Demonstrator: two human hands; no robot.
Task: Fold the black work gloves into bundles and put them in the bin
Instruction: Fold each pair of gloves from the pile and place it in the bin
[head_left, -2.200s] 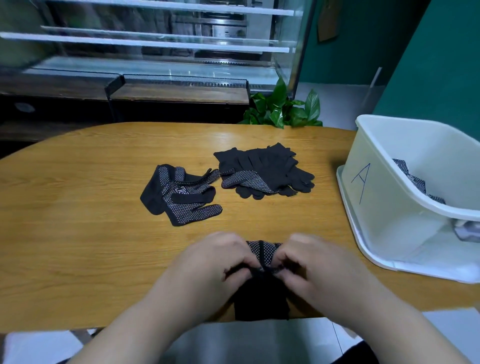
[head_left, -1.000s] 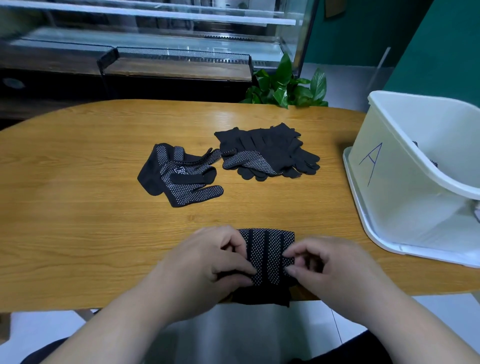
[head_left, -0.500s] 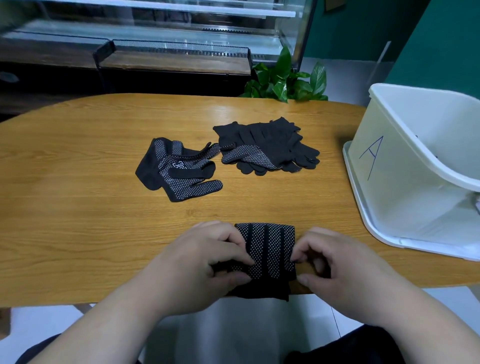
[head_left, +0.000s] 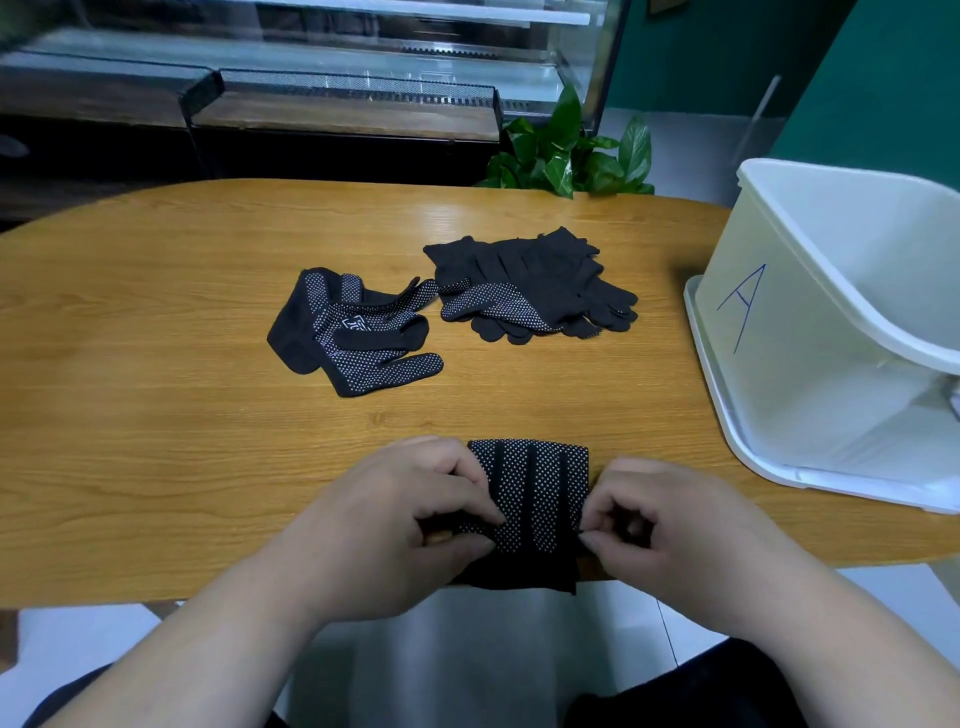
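Glove (head_left: 535, 488) now folded dotted-side up; left hand (head_left: 405, 514), right hand (head_left: 670, 525) pinch it

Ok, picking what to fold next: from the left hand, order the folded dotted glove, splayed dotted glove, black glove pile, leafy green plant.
1. Folded dotted glove, in the left hand.
2. Splayed dotted glove, just ahead.
3. Black glove pile, farther right.
4. Leafy green plant, past the table.

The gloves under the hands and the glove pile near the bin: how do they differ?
The gloves under the hands are folded compact, dots up, pinched by the left hand and right hand. The glove pile lies loose, fingers spread, untouched. Both are black, white-dotted.
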